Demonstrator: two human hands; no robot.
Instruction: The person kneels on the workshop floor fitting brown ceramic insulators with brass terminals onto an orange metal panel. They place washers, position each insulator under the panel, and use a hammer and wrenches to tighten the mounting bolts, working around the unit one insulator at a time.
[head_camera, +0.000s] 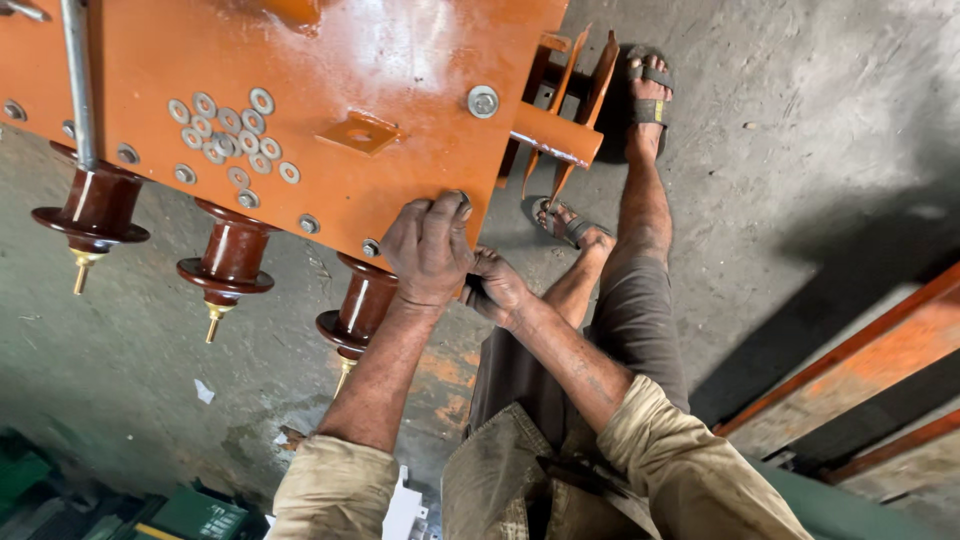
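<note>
An orange steel cover plate (330, 60) fills the top left of the head view, with bolts along its edge. My left hand (428, 248) rests on the plate's near corner, fingers curled over a bolt head (464, 203). My right hand (495, 287) is tucked just under that same corner, fist closed; whatever it grips is hidden. A loose pile of several silver washers (228, 128) lies on the plate, left of my hands.
Three brown porcelain insulators (232, 258) with brass studs hang from the plate's near edge. A grey metal rod (78, 80) crosses the plate. Orange fins (575, 95) stick out beside my sandalled feet (648, 92) on the concrete floor. An orange frame (860, 365) lies at right.
</note>
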